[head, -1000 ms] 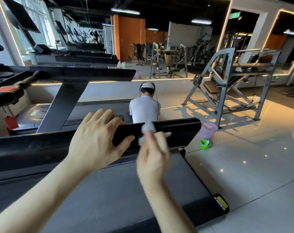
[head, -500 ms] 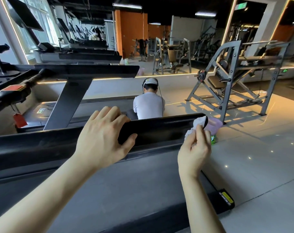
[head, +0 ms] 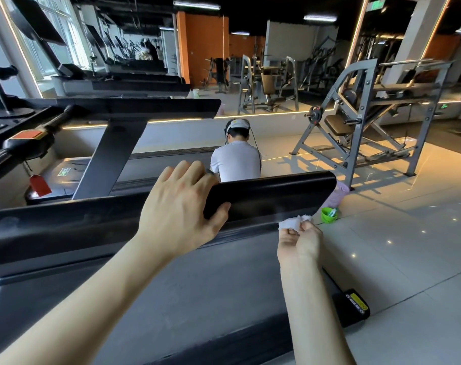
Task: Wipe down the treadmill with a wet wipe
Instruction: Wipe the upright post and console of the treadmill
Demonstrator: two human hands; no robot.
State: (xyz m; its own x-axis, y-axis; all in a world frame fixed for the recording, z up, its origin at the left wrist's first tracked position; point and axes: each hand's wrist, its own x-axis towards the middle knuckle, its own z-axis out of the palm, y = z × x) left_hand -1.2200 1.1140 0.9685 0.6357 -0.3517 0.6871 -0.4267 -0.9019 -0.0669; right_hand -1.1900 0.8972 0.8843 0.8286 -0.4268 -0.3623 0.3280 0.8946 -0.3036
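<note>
The treadmill's black side handrail [head: 271, 196] crosses the middle of the head view above the grey running belt [head: 197, 299]. My left hand [head: 179, 209] grips the rail's top edge, thumb on the near face. My right hand [head: 299, 242] pinches a crumpled white wet wipe [head: 292, 222] against the lower edge of the rail, near its right end.
A green cup [head: 329, 214] and a pink cloth [head: 338, 192] sit on the tiled floor past the rail's end. A person [head: 236, 159] crouches beyond the rail with their back to me. A grey weight machine [head: 361, 122] stands at the right; more treadmills fill the left.
My right hand carried the wipe from the rail's middle to its right end, then dropped to the rail's lower edge. My left hand kept its grip on the rail.
</note>
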